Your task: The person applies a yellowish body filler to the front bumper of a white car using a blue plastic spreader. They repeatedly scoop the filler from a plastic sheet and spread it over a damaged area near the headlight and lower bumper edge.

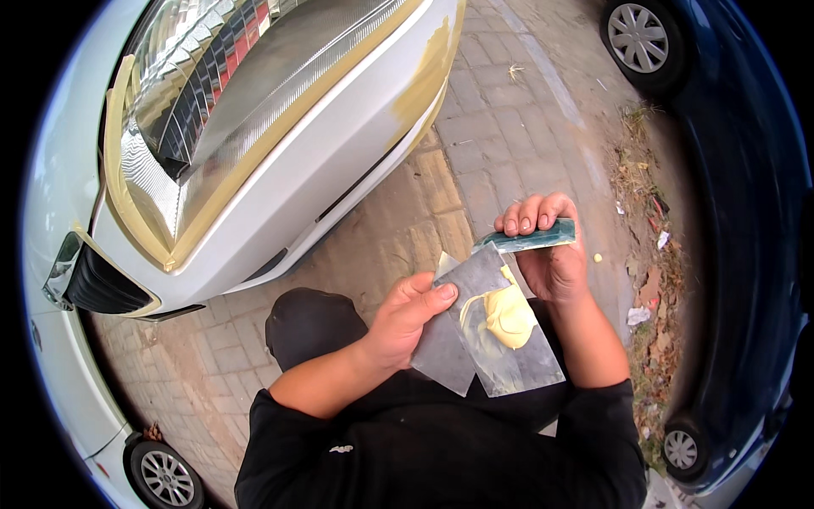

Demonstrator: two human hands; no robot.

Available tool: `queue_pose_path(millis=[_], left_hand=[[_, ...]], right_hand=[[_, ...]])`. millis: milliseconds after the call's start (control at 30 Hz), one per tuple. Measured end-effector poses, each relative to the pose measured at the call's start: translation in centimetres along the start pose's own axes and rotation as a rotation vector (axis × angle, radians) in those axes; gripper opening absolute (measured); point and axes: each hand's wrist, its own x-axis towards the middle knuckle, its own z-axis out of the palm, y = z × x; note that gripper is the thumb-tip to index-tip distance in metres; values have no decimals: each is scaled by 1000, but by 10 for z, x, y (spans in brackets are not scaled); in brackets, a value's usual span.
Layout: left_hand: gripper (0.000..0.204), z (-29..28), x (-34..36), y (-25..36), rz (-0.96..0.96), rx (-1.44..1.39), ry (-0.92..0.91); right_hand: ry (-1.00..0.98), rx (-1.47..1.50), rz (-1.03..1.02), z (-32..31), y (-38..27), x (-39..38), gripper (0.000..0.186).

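My left hand [398, 322] pinches two thin grey sheets at their edge, with the thumb on top. On the upper grey sheet [530, 369] lies a thick dollop of pale yellow putty [510, 318], with smears around it. The lower grey sheet [445, 360] sticks out to the left beneath it. Just beyond the putty, my right hand [555, 271] is closed round a flat teal spreader [538, 237], fingers over its top edge. The spreader's left end is at the upper corner of the sheets, and pale residue marks its lower edge.
A white car bumper [297, 178] stands at the upper left, with yellowish tape [242, 174] around its headlight [280, 93] and a yellow-tan patch [424, 72] on its far corner. A dark blue car [746, 212] lines the right. Brick paving [500, 110] runs between them.
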Motion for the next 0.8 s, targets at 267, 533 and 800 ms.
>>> queue_pose_path(millis=[267,533,800], left_hand=[[24,17,4,-6,-64,28,-75],[24,1,2,-4,-56,54,-3],[24,14,6,-2,-122,108,-105]], right_hand=[[-109,-305,-91,-1,8,0,23],[-117,-404,-177,0,-3,0,26],[-234,-737,-224,-4,-9,4,28]])
